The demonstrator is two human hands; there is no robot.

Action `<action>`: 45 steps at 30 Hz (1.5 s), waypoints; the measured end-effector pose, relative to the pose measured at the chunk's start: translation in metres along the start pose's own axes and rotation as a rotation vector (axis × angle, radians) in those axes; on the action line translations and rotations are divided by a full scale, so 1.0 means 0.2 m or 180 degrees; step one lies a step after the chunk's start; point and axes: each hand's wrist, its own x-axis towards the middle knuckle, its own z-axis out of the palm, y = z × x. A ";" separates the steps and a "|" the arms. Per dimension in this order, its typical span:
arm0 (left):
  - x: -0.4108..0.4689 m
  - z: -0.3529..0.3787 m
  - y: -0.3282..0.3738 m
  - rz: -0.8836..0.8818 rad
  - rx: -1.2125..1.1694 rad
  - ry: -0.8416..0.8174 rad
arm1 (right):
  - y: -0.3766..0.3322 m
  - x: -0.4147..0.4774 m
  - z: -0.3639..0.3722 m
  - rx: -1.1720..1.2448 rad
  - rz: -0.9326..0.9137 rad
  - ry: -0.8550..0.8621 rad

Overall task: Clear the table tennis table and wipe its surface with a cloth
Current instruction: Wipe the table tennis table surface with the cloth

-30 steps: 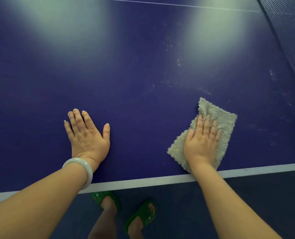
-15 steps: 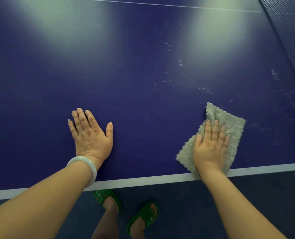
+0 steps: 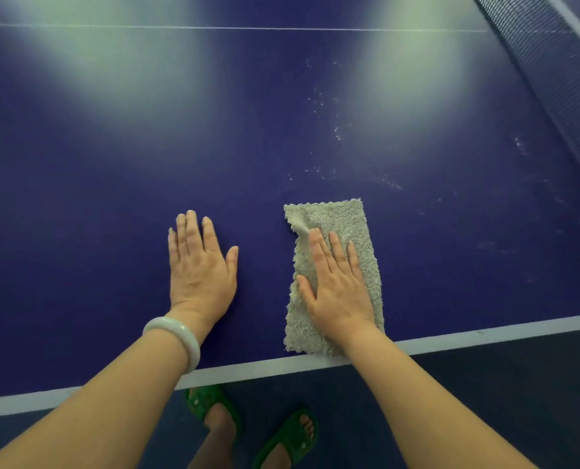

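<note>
1. You stand at the near edge of a dark blue worktop [image 3: 112, 198], a table tennis table, and look down at both your hands.
2. Your right hand [image 3: 339, 286] lies flat on a grey, fluffy cloth [image 3: 342, 218]. Its fingers [image 3: 319, 252] are straight and slightly spread, so it presses the cloth down and does not grip it.
3. The cloth lies on the worktop close to you. Its near end reaches the white line [image 3: 248, 367] along the edge, and one far corner is folded over.
4. Your left hand [image 3: 200, 265] rests flat on bare worktop just beside the cloth, not touching it. Its fingers are straight and close together, the thumb is out, and it holds nothing. A pale bracelet [image 3: 177, 336] sits on that wrist.
5. The step in hand looks like wiping. No loose items show on the part of the worktop in view, so the clearing seems done here.
6. Pale specks [image 3: 326, 106] are scattered beyond the cloth, toward the net [image 3: 552, 79] on your right. The next move likely calls for sliding the cloth forward and to the right under even, flat pressure, with your left hand as a brace. Watch that the folded corner does not bunch up.
7. Your palm hides the middle of the cloth. The net is cut off at the upper right, and the far half of the worktop is out of view.
8. Two bright patches of glare make it hard to judge dirt there. You cannot tell whether the specks are dust or droplets.
9. Below the edge, green sandals [image 3: 214, 404] stand on a dark floor [image 3: 485, 384].
</note>
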 end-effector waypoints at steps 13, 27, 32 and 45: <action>0.18 0.05 0.03 -0.0388 0.0193 -0.0177 | -0.08 0.36 -0.03 -0.0201 -0.1043 -0.0045; 0.19 0.05 0.02 -0.0373 0.0167 -0.0154 | -0.02 0.45 -0.08 0.0004 0.0070 0.0100; 0.19 0.05 0.03 -0.0401 0.0132 -0.0098 | -0.02 0.51 -0.13 0.0118 0.0105 0.0377; 0.19 0.05 0.03 -0.0378 0.0135 -0.0034 | 0.40 0.52 -0.18 -0.0135 0.1802 0.0263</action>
